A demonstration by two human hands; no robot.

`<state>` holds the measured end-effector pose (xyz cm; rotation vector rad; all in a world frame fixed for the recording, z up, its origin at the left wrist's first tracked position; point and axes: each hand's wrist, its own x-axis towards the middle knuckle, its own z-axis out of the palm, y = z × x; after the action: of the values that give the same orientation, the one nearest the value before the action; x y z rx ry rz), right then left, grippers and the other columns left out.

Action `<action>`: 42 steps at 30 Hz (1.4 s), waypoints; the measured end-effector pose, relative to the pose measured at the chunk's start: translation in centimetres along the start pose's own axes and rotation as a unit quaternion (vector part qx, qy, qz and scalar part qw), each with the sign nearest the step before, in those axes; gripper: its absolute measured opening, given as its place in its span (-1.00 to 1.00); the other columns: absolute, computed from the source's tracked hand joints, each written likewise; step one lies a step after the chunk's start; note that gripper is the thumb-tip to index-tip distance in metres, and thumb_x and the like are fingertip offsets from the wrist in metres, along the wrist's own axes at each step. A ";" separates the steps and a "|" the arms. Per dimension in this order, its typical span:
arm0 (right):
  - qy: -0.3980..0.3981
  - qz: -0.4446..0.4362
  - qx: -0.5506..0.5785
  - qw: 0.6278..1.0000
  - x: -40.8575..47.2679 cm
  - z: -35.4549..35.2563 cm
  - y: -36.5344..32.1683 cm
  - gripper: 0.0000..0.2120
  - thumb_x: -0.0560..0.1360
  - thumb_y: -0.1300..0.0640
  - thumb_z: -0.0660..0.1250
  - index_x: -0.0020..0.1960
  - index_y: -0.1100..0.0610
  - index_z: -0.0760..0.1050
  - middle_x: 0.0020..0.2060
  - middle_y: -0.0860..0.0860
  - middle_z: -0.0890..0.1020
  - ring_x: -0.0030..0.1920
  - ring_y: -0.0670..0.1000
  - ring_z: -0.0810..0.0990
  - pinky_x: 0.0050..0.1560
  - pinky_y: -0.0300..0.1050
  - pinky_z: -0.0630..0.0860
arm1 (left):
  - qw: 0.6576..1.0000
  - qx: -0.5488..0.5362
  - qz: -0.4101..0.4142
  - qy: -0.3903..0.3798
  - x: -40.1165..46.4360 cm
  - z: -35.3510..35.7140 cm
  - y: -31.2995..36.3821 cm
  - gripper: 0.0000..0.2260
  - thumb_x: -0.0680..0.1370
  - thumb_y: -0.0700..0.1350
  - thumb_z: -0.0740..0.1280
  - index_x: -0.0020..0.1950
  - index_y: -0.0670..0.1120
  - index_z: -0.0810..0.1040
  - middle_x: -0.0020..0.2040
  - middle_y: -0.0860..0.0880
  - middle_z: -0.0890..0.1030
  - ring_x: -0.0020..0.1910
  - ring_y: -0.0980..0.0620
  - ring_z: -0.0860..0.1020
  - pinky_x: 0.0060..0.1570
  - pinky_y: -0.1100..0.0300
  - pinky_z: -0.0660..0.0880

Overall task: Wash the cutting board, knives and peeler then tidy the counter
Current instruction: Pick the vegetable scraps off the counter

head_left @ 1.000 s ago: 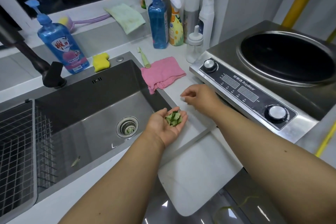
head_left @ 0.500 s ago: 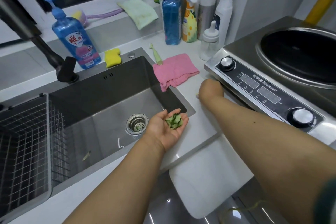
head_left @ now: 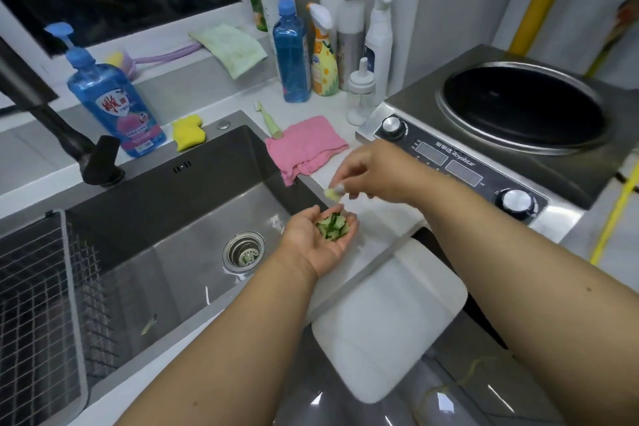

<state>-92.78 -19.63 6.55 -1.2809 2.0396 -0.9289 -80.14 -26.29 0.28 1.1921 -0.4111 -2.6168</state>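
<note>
My left hand (head_left: 320, 239) is palm up over the sink's right edge, cupped around a small heap of green vegetable peelings (head_left: 332, 225). Just above it, my right hand (head_left: 377, 171) pinches a pale scrap (head_left: 332, 193) between its fingertips. A white cutting board (head_left: 387, 318) juts over the counter's front edge below my hands. A pale green peeler (head_left: 269, 121) lies on the counter by the pink cloth (head_left: 306, 145). No knife is in view.
The steel sink (head_left: 166, 228) has a drain strainer (head_left: 244, 249) and a wire rack (head_left: 31, 308) at left. Dish soap (head_left: 110, 100), a yellow sponge (head_left: 187, 131) and several bottles (head_left: 311, 45) stand behind. An induction cooker (head_left: 511, 135) is at right.
My right hand came back from the counter by the cooker, lifted and now pinches a pale scrap above my left palm. My left hand stayed cupped with the peelings.
</note>
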 end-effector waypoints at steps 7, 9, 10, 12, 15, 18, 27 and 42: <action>0.055 0.052 0.000 0.997 -3.6 1.2 1.0 -0.85 0.42 0.29 0.44 -0.06 0.11 0.66 -0.35 -0.05 0.64 -0.34 -0.14 0.56 -0.33 -0.36 0.45 | 0.999 0.004 -0.026 -0.039 -1.8 0.2 -1.5 -0.62 0.66 -0.08 0.08 -0.04 -0.34 0.54 -0.19 -0.23 0.60 -0.17 -0.12 0.54 -0.09 -0.08 0.59; 0.085 0.062 0.067 0.992 -4.9 1.6 1.0 -0.88 0.41 0.32 0.43 -0.07 0.18 0.64 -0.30 0.07 0.67 -0.35 -0.10 0.57 -0.40 -0.38 0.43 | 0.999 0.023 -0.030 -0.026 -2.5 -0.2 -1.7 -0.64 0.66 -0.08 0.09 0.00 -0.34 0.53 -0.12 -0.24 0.57 -0.13 -0.13 0.55 -0.13 -0.07 0.56; 0.100 0.065 0.085 0.989 -5.6 1.9 0.9 -0.89 0.41 0.32 0.43 -0.08 0.20 0.63 -0.29 0.09 0.67 -0.37 -0.10 0.56 -0.41 -0.39 0.42 | 0.999 0.028 -0.032 -0.022 -2.8 -0.4 -1.9 -0.64 0.66 -0.08 0.09 0.00 -0.34 0.53 -0.11 -0.25 0.56 -0.11 -0.14 0.55 -0.13 -0.04 0.54; 0.123 0.082 0.091 0.985 -6.8 2.6 1.3 -0.96 0.41 0.28 0.44 -0.14 0.19 0.62 -0.36 0.05 0.66 -0.41 -0.10 0.53 -0.41 -0.34 0.43 | 0.998 0.034 -0.041 -0.019 -3.4 -0.7 -2.2 -0.65 0.66 -0.08 0.10 0.02 -0.33 0.53 -0.07 -0.26 0.57 -0.08 -0.15 0.56 -0.12 -0.03 0.54; 0.136 0.140 0.067 0.978 -8.9 3.5 2.8 -0.85 0.44 0.11 0.46 -0.23 0.18 0.61 -0.47 -0.03 0.60 -0.49 -0.14 0.47 -0.44 -0.32 0.39 | 0.997 0.049 -0.061 -0.009 -4.1 -1.2 -3.1 -0.65 0.66 -0.06 0.11 0.04 -0.32 0.53 -0.05 -0.26 0.56 -0.05 -0.18 0.56 -0.11 -0.03 0.55; 0.162 0.191 0.114 0.962 -11.0 4.3 4.1 -0.80 0.44 0.10 0.45 -0.25 0.22 0.59 -0.48 0.00 0.56 -0.51 -0.12 0.44 -0.45 -0.31 0.38 | 0.995 0.068 -0.077 0.002 -4.5 -1.8 -4.1 -0.65 0.66 -0.07 0.11 0.05 -0.33 0.53 -0.01 -0.27 0.55 -0.04 -0.18 0.56 -0.16 -0.05 0.55; 0.221 0.388 0.192 0.874 -16.0 7.4 10.5 -0.69 0.56 0.05 0.31 -0.31 0.18 0.50 -0.49 0.03 0.50 -0.49 -0.01 0.42 -0.38 -0.20 0.38 | 0.986 0.108 -0.127 0.023 -5.3 -3.5 -7.4 -0.67 0.66 -0.10 0.13 0.05 -0.35 0.52 0.03 -0.29 0.53 0.00 -0.21 0.55 0.02 -0.06 0.55; 0.174 0.530 0.358 0.749 -18.5 13.4 14.9 -0.71 0.62 0.29 0.06 -0.25 0.15 0.39 -0.39 0.05 0.36 -0.41 -0.05 0.31 -0.44 -0.24 0.41 | 0.981 0.107 -0.158 0.040 -4.9 -5.6 -8.2 -0.66 0.66 -0.09 0.14 0.02 -0.36 0.52 0.04 -0.27 0.53 0.09 -0.19 0.55 0.04 -0.05 0.56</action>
<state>-83.38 -1.61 -11.64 0.5098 1.8618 -1.1654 -73.56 -17.94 -2.69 1.5398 -0.5389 -2.8333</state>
